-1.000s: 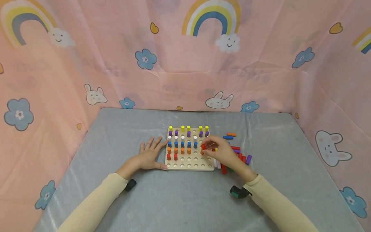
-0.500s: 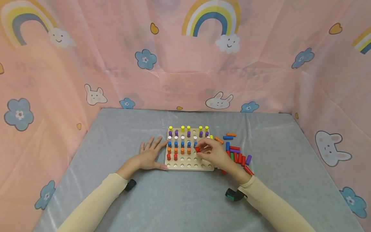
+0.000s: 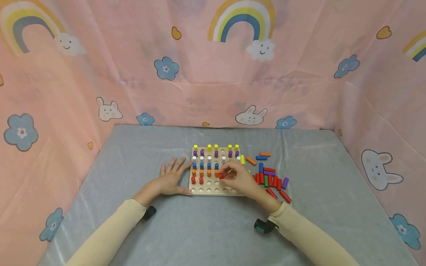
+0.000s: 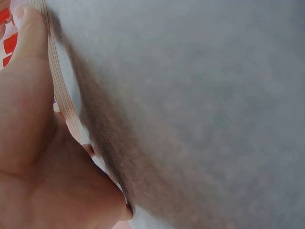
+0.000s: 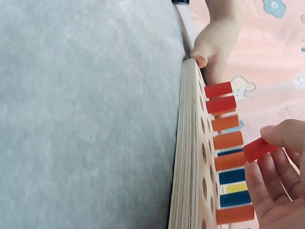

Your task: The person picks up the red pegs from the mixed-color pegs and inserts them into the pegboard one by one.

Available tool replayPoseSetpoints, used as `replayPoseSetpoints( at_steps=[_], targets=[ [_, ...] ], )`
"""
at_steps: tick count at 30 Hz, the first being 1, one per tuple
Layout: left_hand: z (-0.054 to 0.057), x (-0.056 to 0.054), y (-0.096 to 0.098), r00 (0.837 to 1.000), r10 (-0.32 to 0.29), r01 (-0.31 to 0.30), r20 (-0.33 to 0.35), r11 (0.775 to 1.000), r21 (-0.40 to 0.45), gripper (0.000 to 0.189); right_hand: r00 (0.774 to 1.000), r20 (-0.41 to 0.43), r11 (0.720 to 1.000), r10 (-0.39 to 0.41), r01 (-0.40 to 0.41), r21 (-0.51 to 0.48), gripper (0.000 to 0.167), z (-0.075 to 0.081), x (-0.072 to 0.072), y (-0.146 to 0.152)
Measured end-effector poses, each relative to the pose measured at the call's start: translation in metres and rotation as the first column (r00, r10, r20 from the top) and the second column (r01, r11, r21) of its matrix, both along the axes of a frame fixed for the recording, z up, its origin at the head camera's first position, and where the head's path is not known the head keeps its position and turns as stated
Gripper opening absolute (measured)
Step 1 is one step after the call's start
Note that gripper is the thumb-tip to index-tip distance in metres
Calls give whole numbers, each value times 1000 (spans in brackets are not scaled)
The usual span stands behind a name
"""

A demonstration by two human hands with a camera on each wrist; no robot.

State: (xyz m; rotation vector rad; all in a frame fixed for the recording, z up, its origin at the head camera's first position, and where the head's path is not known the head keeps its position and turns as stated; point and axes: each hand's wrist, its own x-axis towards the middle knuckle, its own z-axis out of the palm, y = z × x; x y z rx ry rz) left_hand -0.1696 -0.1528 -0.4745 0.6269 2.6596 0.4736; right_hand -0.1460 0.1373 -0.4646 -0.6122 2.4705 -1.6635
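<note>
A wooden peg board (image 3: 200, 192) lies on the grey cloth with rows of upright yellow, purple, white, blue and orange pegs. Two red pegs (image 5: 220, 104) stand at the left end of the row in front of the orange ones. My left hand (image 3: 170, 181) is spread flat at the board's left side, its thumb touching the near corner. Between thumb and fingertips my right hand (image 3: 239, 181) pinches another red peg (image 5: 257, 150), tilted and held above the board near the orange row. That hand hides part of the board's right side.
Loose pegs lie right of the board: several red pegs (image 3: 275, 181), a purple peg (image 3: 285, 183), a green peg (image 3: 266, 180), blue pegs (image 3: 261, 158) and orange pegs (image 3: 251, 161). A pink patterned curtain (image 3: 213, 88) encloses the table's back and sides.
My right hand has moved left and slightly nearer over the board, carrying the red peg from the right side toward the middle. The left hand has stayed in place.
</note>
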Motion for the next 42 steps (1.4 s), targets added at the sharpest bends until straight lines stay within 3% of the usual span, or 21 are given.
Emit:
replayPoseSetpoints(
  at_steps=[5,13,17,21,28,42],
  targets=[
    [0,0,0,1000,0,0,-1,1000,4,111,1000,12,1000,-4,4,2,25,1,2,-8],
    [-3,-1,-1,1000,0,0,-2,1000,0,111,998,60,1000,8,-7,-9,22,23,16,-19],
    [-3,-1,-1,1000,3,-3,-3,1000,1,111,998,63,999,16,-14,-29,22,24,18,-23],
    [-3,-1,-1,1000,4,-4,-6,1000,-1,111,997,74,999,2,1,-39,23,21,19,-27],
    [-4,-1,-1,1000,3,-3,-6,1000,-4,111,999,37,999,-32,33,-39,23,-15,6,-27],
    [-2,-1,-1,1000,0,0,-7,1000,3,111,994,24,993,-110,111,-30,23,-20,7,-35]
  ],
)
